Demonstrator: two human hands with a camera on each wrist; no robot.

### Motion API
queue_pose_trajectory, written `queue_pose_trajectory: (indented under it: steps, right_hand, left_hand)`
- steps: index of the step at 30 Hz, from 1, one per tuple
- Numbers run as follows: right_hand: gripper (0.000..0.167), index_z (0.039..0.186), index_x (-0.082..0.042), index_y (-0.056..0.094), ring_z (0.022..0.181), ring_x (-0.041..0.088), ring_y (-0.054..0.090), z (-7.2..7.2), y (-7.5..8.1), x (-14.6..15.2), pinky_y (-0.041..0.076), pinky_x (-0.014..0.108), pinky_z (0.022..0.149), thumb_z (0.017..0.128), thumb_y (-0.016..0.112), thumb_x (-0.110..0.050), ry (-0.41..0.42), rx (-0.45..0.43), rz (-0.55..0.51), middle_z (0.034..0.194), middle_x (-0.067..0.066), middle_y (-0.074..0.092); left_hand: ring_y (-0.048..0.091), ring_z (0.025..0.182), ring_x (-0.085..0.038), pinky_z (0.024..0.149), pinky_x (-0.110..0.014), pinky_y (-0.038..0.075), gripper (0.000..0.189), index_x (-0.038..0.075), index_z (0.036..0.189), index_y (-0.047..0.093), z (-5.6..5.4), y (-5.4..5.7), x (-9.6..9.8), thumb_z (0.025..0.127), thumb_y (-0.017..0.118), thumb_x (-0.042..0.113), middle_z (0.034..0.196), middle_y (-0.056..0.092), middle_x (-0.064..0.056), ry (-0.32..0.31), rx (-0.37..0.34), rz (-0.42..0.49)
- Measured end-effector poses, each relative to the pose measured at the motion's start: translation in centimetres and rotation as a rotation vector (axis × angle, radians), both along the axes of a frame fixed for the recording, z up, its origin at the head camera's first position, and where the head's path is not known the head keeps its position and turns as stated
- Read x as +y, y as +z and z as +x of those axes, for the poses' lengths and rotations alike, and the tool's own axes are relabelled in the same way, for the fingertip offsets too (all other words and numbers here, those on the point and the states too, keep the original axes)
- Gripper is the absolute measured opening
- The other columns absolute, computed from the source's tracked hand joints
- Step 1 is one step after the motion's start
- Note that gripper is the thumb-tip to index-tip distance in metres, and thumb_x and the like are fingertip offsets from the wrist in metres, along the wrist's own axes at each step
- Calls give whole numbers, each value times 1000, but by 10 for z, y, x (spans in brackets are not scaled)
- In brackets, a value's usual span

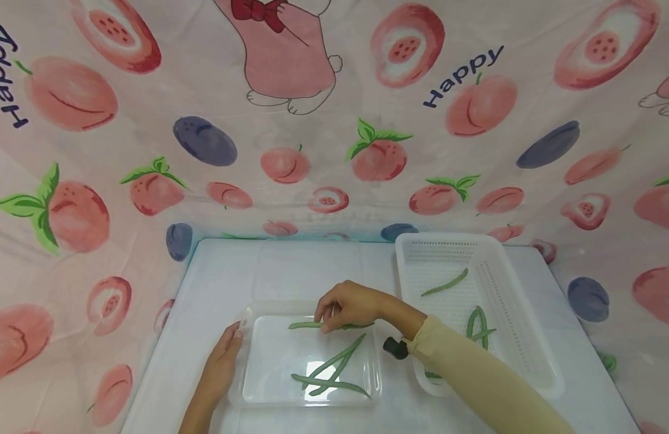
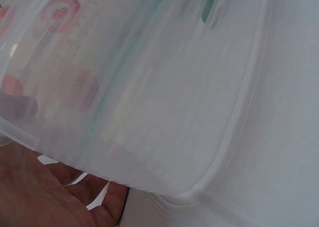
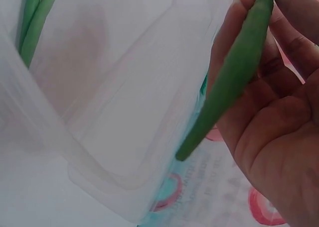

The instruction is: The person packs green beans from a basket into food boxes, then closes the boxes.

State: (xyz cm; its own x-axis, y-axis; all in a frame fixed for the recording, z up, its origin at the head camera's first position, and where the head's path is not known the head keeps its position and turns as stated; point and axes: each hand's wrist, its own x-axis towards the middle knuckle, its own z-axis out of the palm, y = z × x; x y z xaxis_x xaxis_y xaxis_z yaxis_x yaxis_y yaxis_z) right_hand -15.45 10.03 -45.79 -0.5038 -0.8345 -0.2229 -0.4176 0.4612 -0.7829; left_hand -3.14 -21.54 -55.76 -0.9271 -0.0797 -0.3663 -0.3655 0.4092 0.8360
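A green bean (image 1: 304,325) is pinched between the thumb and fingers of my right hand (image 1: 352,302), over the far side of a clear plastic container (image 1: 248,361). In the right wrist view, one end of this bean (image 3: 229,82) hangs down past the palm. Lower in the container, several green beans (image 1: 334,383) lie crossed over each other. My left hand (image 1: 222,360) holds the container's left rim. From the left wrist, its fingers (image 2: 107,202) show against the outer wall, while the thumb is out of that view.
To the right stands a white perforated basket (image 1: 521,313) with several more green beans (image 1: 479,328), partly covered by my right sleeve (image 1: 475,380). Both containers sit on a white table (image 1: 226,271). A fruit-patterned cloth (image 1: 323,150) rises behind and beside it.
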Motion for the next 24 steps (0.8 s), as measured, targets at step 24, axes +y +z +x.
queue_pose_trajectory:
  steps: [24]
  right_hand:
    - [10,102,-25,77,71,11,67,2,0,8,61,27,67,93,77,-21,-71,-143,-16,86,-9,72]
  left_hand:
    - [22,155,-45,121,-68,17,68,16,158,32,0,2,1,107,25,61,167,29,-15,1,-15,-6]
